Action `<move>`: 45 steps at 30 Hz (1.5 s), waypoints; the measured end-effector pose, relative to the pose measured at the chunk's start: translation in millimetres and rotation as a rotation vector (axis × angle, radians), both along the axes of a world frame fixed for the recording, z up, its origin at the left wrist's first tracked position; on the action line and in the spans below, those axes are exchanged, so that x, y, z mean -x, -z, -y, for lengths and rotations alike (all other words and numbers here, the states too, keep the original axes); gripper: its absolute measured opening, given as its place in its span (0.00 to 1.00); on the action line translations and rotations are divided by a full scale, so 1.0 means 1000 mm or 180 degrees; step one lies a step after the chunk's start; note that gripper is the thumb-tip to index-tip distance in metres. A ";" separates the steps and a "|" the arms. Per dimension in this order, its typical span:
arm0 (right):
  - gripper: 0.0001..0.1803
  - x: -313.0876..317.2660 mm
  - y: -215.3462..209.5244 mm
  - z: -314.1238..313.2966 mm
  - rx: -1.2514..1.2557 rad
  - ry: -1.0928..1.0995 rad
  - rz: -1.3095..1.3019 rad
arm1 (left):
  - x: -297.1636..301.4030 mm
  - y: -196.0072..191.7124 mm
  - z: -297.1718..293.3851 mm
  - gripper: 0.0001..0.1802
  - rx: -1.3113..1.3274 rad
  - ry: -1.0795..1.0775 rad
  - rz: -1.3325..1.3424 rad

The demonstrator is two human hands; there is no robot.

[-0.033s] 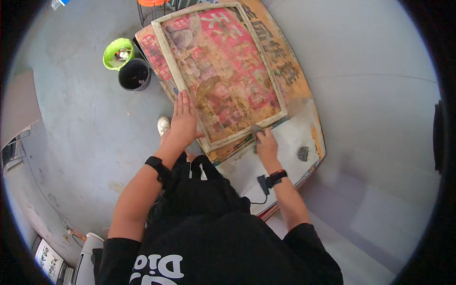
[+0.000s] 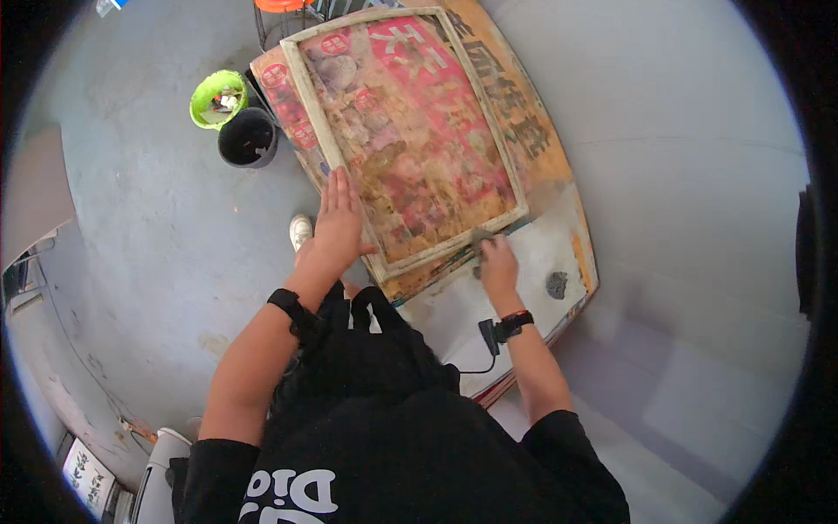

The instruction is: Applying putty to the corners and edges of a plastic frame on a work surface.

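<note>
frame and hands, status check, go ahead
Left hand flat on frame edge. Right hand pressing a grey lump at its lower corner. Nothing in the way.

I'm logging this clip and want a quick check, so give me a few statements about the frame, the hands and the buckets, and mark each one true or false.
1. The left hand lies flat, fingers spread, on the near left edge of the wooden frame. True.
2. The right hand is lifted well clear of the frame. False: it is at the frame's near right corner, pressing a small grey lump there.
3. A green bucket stands beside a black bucket on the floor, left of the board. True.
4. The frame encloses a plain white sheet. False: it encloses a stained red and yellow printed poster.
5. Both wrists are bare. False: each wears a dark band.
</note>
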State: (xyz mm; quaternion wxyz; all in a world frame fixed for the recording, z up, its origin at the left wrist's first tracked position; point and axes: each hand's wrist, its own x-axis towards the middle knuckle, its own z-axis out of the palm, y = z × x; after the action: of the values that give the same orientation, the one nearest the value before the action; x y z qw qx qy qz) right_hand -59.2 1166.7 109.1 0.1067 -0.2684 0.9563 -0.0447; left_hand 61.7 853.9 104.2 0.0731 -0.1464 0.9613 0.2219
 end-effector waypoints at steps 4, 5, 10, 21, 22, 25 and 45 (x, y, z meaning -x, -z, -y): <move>0.16 -0.001 0.007 0.005 0.0276 0.0302 -0.0443 | 0.001 0.001 -0.001 0.70 -0.0087 0.0021 -0.0023; 0.14 -0.013 0.002 0.014 0.0103 0.0114 -0.0247 | 0.000 0.000 0.000 0.70 -0.0124 0.0002 -0.0017; 0.16 0.012 0.000 -0.008 -0.0351 -0.0031 -0.0014 | -0.001 0.003 -0.001 0.71 -0.0121 -0.0013 -0.0122; 0.17 -0.013 0.015 0.014 0.0222 0.0297 -0.0678 | 0.003 0.001 -0.003 0.73 -0.0152 -0.0005 0.0099; 0.16 -0.031 0.021 0.017 -0.0130 0.0121 -0.0392 | 0.004 0.001 -0.004 0.73 -0.0126 0.0008 0.0088; 0.14 -0.066 0.011 0.038 0.0112 -0.0469 0.0111 | 0.000 -0.001 -0.001 0.72 -0.0055 -0.0008 0.0140; 0.10 -0.058 0.004 0.041 0.0188 -0.0274 -0.0333 | 0.001 0.011 0.000 0.71 0.0001 0.0173 -0.0062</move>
State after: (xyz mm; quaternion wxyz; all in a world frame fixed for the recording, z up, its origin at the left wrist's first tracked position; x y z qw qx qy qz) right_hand -1.2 1125.2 104.9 0.0505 -0.3142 0.9465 -0.0541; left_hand 60.5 853.7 93.0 0.0697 -0.1181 0.9656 0.2210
